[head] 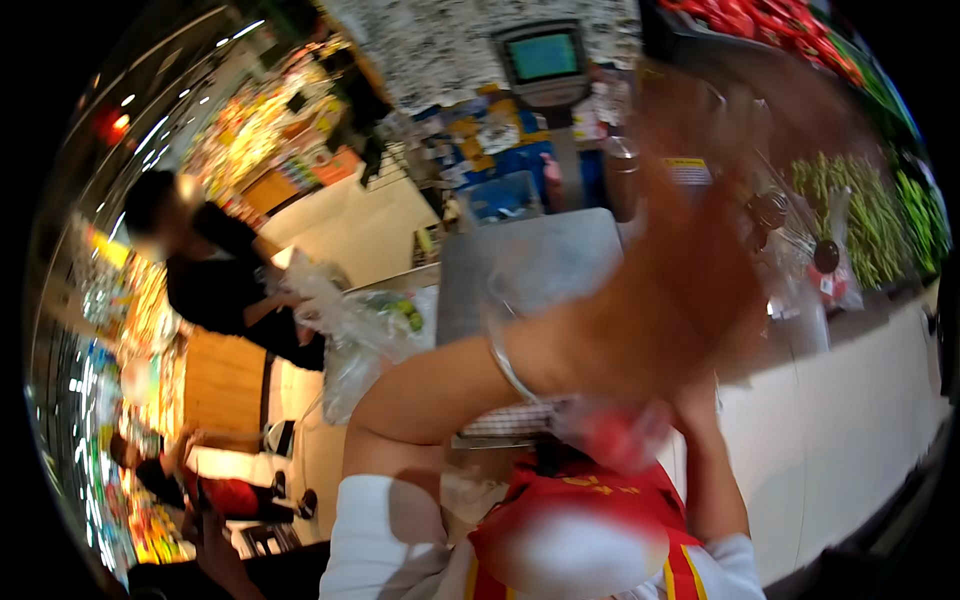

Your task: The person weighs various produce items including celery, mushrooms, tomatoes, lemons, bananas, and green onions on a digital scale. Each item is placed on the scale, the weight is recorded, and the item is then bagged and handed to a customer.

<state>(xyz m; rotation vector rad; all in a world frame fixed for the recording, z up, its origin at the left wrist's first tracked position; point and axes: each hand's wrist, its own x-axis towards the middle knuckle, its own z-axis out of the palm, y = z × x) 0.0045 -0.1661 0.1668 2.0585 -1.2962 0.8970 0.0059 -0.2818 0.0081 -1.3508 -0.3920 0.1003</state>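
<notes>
My left hand (675, 292), with a bracelet at the wrist, reaches across in front of me, close to the camera and strongly blurred; its fingers cannot be made out. Lower down, partly hidden behind it, my right hand (671, 416) is at a clear plastic bag (619, 435) with something red inside, held against my red apron. Beyond my left forearm lies the grey metal plate (525, 262) of a counter scale, nothing seen on it. The scale's display (544, 56) stands behind on a post.
Left of the plate, a person in black (225, 277) handles a clear plastic bag (375, 345) with green produce. Another person (210, 487) stands farther off. To the right are green beans (855, 217), hanging clear bags and red peppers (757, 26). A blue bin (502, 199) sits behind the plate.
</notes>
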